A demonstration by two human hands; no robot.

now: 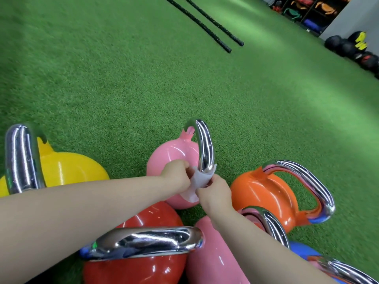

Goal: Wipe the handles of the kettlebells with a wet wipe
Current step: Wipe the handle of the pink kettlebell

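Observation:
A pink kettlebell (170, 158) stands on green turf with its chrome handle (204, 146) arching upward. A white wet wipe (200, 180) is wrapped around the near lower end of that handle. My left hand (176, 175) pinches the wipe's left side. My right hand (215, 193) grips its right side from below. Around it stand a yellow kettlebell (71, 169), an orange kettlebell (264, 193), a red kettlebell (143, 267), a second pink kettlebell (209, 255) and a blue kettlebell (303, 251), all with chrome handles.
Two black battle ropes (211, 23) lie on the turf (123, 78) farther out. Dark medicine balls (348, 46) sit along the grey wall at the right. A rack of gear (307, 11) fills the top right corner.

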